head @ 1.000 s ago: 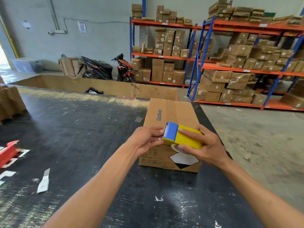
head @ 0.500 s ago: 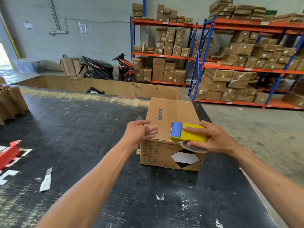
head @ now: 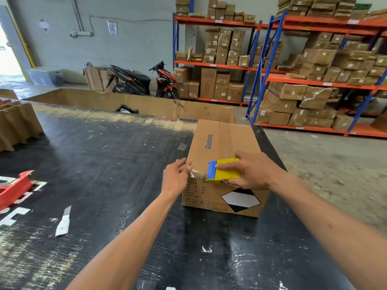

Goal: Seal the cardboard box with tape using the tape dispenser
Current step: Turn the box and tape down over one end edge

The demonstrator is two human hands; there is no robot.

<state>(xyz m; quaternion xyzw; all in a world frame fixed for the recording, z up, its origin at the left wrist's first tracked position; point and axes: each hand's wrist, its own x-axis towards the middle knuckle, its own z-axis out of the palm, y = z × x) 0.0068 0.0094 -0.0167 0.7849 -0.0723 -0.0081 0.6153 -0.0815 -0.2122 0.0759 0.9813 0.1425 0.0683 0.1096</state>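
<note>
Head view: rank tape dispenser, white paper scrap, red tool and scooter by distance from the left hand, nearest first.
From the left hand:
1. Tape dispenser, just to its right on the box's near top edge, in the right hand's grip.
2. White paper scrap, lying on the table to the near left.
3. Red tool, at the table's left edge.
4. Scooter, parked far back by the shelving.

Cardboard box [head: 225,164]: brown, closed, flaps down, blue "Glodway" lettering on top, black-and-white diamond label on near face, printed text beside it. Rests flat on the black table [head: 94,164], near its right edge. Tape dispenser [head: 225,170]: yellow body, blue front end, held at the box's near top edge. Clear tape [head: 198,173] stretches left from it along that edge.
</note>
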